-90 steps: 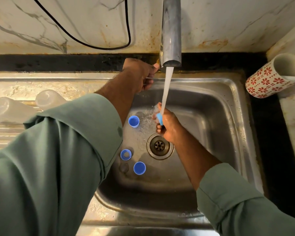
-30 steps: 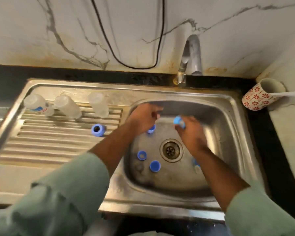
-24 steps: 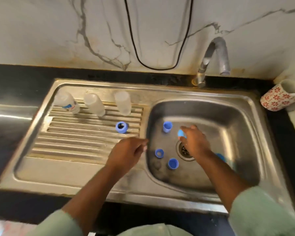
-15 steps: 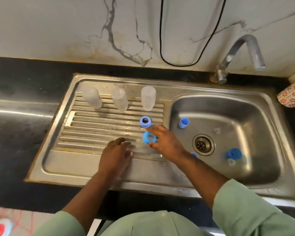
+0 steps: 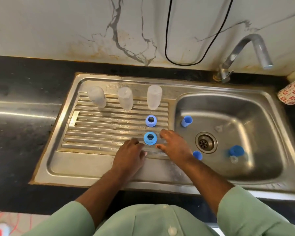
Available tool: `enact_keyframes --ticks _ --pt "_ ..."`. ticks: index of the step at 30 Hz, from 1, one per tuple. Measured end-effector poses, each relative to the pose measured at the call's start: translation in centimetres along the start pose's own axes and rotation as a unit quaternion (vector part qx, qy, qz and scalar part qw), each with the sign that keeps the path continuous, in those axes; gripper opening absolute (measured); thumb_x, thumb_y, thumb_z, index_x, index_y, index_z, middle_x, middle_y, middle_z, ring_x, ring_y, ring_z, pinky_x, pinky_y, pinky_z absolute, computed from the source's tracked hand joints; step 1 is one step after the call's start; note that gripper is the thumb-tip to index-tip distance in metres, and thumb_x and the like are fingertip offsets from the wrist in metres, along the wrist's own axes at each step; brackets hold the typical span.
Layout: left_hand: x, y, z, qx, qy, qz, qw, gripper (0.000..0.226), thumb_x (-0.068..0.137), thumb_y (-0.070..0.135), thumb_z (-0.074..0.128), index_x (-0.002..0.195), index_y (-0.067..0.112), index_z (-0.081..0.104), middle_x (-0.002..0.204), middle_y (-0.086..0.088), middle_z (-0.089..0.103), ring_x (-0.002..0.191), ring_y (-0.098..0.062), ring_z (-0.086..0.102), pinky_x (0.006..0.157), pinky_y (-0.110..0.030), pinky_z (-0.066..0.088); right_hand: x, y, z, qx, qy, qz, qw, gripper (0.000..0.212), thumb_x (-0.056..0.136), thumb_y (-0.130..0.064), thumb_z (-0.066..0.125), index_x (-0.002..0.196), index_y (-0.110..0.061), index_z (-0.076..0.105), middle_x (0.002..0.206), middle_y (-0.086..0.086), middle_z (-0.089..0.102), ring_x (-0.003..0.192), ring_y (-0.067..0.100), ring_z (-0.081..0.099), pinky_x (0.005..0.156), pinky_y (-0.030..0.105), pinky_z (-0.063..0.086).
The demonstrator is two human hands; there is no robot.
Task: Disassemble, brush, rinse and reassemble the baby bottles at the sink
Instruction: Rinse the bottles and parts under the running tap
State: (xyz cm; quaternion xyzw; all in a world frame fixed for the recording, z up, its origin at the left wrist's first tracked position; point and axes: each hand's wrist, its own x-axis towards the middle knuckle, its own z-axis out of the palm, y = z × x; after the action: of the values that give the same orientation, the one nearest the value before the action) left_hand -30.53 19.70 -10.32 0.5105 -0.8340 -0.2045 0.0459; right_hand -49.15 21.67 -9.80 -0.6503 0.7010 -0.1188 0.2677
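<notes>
I see the nearer blue collar ring (image 5: 150,138) flat on the drainboard (image 5: 100,133), hole up, between my empty, loosely spread hands: at ten o'clock off my right hand (image 5: 174,145), one o'clock off my left hand (image 5: 129,155), right fingertips nearer.

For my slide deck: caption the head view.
Both hands flank a blue collar ring on the drainboard; three clear bottles stand behind.
</notes>
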Motion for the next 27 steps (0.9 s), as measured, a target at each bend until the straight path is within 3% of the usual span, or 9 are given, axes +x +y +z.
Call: enact_keyframes --ticks 4,9,13,16,19,22,23,24,27 --pt "0.8 3.6 1.0 -0.02 -0.009 0.03 0.999 0.028 0.096 0.029 0.058 0.118 0.015 0.069 0.119 -0.003 0.063 0.11 -0.025 0.057 0.091 -0.035 0.046 -2.5 6.0 -1.8 0.063 0.029 0.084 0.994 0.008 0.084 -0.015 0.066 0.082 -0.016 0.058 0.086 0.001 0.06 0.081 0.022 0.058 0.072 0.035 0.046" --pt "2.4 9.8 3.8 -0.029 -0.038 0.078 0.996 0.026 0.099 0.029 0.052 0.116 0.017 0.067 0.114 -0.002 0.062 0.108 -0.021 0.057 0.088 -0.031 0.045 -2.4 13.5 -3.1 0.071 -0.022 0.173 0.982 0.015 0.083 -0.009 0.063 0.089 -0.022 0.067 0.088 -0.003 0.063 0.087 0.02 0.063 0.078 0.032 0.049" --pt "5.2 13.5 6.0 -0.026 -0.036 0.062 0.997 0.024 0.098 0.019 0.054 0.115 0.013 0.07 0.107 -0.007 0.064 0.104 -0.025 0.059 0.086 -0.032 0.043 0.5 15.6 -2.0 0.04 -0.124 0.088 0.988 0.035 0.085 -0.014 0.065 0.12 -0.013 0.064 0.117 0.007 0.061 0.11 0.023 0.057 0.095 0.032 0.043" --pt "7.4 14.5 7.1 -0.017 -0.029 0.04 0.999 0.026 0.096 0.013 0.053 0.117 0.014 0.069 0.108 -0.006 0.064 0.105 -0.024 0.058 0.082 -0.03 0.043 3.2 16.3 -0.1 0.02 -0.205 0.08 0.975 0.01 0.081 -0.025 0.057 0.09 -0.023 0.059 0.095 0.006 0.061 0.092 0.023 0.06 0.081 0.036 0.047" --pt "9.5 15.5 7.9 -0.029 -0.011 0.003 1.0 0.024 0.094 0.012 0.055 0.112 0.015 0.071 0.103 -0.005 0.063 0.102 -0.023 0.058 0.078 -0.025 0.037 5.6 18.3 1.7 -0.019 -0.283 0.029 0.958 0.006 0.08 -0.029 0.049 0.078 -0.023 0.05 0.088 -0.001 0.059 0.094 0.023 0.059 0.08 0.033 0.043" --pt "10.7 16.2 8.2 -0.028 -0.023 -0.02 0.999 0.024 0.096 0.013 0.051 0.108 0.01 0.071 0.105 -0.009 0.064 0.104 -0.027 0.058 0.082 -0.031 0.041 6.3 18.3 2.3 -0.039 -0.281 0.006 0.959 0.016 0.094 -0.023 0.048 0.104 -0.016 0.058 0.114 0.01 0.061 0.109 0.025 0.057 0.086 0.031 0.04" --pt "11.3 16.4 8.4 -0.022 -0.025 -0.026 0.999 0.026 0.097 0.013 0.05 0.112 0.009 0.071 0.109 -0.009 0.064 0.107 -0.027 0.058 0.086 -0.033 0.042 6.7 18.6 2.5 -0.07 -0.275 -0.012 0.959 0.013 0.096 -0.021 0.047 0.104 -0.017 0.057 0.117 0.012 0.06 0.108 0.026 0.057 0.084 0.03 0.038" --pt "11.8 16.5 8.5 -0.02 -0.026 -0.037 0.999 0.027 0.097 0.013 0.05 0.115 0.009 0.07 0.111 -0.01 0.063 0.109 -0.028 0.057 0.09 -0.035 0.043 6.9 18.6 2.7 -0.082 -0.273 -0.026 0.958 0.008 0.098 -0.019 0.046 0.097 -0.021 0.054 0.117 0.013 0.061 0.102 0.026 0.055 0.082 0.03 0.038" --pt "13.1 16.3 8.4 -0.032 -0.016 -0.064 0.997 0.028 0.096 0.013 0.052 0.117 0.01 0.071 0.11 -0.011 0.063 0.106 -0.029 0.059 0.091 -0.038 0.046 6.7 19.2 2.0 -0.04 -0.24 -0.048 0.969 0.02 0.095 -0.023 0.047 0.077 -0.031 0.041 0.112 0.007 0.062 0.09 0.017 0.051 0.081 0.033 0.044"
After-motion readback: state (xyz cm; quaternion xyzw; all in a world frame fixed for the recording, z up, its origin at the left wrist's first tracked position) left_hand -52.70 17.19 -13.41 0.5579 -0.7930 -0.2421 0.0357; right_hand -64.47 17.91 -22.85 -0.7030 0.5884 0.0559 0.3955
